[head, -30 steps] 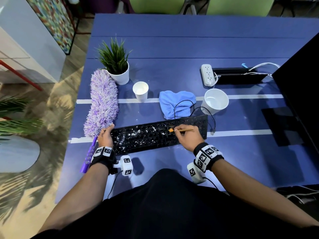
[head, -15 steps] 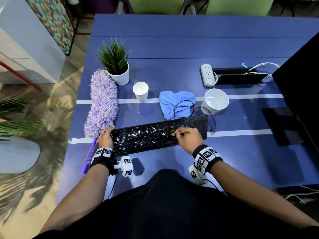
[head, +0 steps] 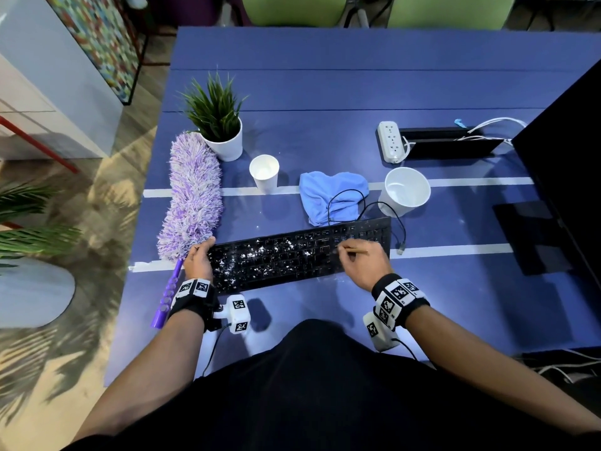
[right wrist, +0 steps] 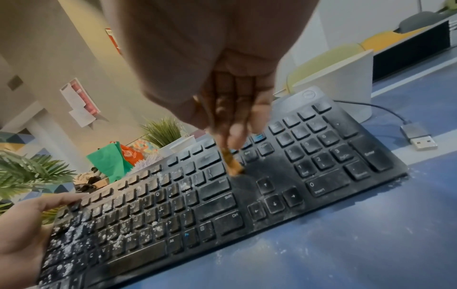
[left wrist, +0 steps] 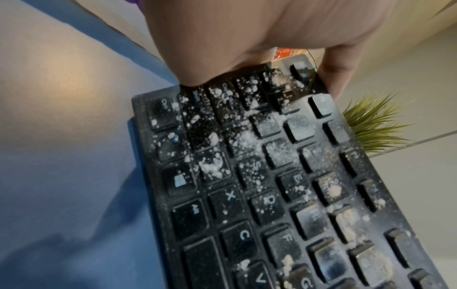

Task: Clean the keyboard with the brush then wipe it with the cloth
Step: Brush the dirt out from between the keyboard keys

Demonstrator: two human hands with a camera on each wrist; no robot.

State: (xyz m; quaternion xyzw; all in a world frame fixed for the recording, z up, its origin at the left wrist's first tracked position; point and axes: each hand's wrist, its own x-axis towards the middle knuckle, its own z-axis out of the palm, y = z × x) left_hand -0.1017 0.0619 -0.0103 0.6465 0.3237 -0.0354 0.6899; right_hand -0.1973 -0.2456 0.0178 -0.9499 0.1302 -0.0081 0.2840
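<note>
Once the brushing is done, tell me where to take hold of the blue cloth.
Pinch the crumpled blue cloth at its raised far-left fold, coming from above with the right hand. The black cable of the black keyboard loops over the cloth's near-right part, so lifting from the far-left side should let it slide free, probably without dragging the cable.
</note>
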